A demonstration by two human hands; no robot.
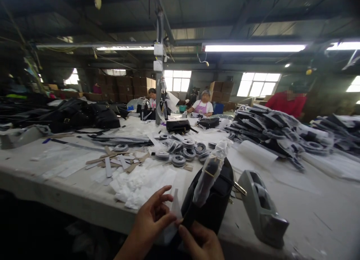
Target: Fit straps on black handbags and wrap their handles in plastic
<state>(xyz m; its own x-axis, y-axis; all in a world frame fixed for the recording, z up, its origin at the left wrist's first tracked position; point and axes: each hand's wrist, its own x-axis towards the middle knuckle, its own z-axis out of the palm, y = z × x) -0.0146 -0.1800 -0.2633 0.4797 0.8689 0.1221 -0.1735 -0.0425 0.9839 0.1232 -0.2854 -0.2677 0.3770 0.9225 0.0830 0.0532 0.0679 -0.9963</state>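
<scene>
A black handbag (222, 194) stands at the table's front edge. Its upright handle, with a gold-coloured buckle, is wrapped in translucent white wrapping (203, 188). My left hand (150, 224) is left of the bag, thumb and curled fingers closed on a thin strip of white wrapping paper (176, 204), the index finger raised. At the lower end of the handle, my right hand (204, 241) pinches the black strap (189, 215). The two hands nearly meet there; the right fingertips are partly hidden.
A grey tape dispenser (263, 209) stands right of the bag. Crumpled white paper (135, 187), cardboard strips (112, 162) and wrapped strap coils (189, 154) lie beyond my hands. Wrapped black pieces (261, 132) are heaped at right, black bags (81, 115) at left. People (201, 107) sit across the table.
</scene>
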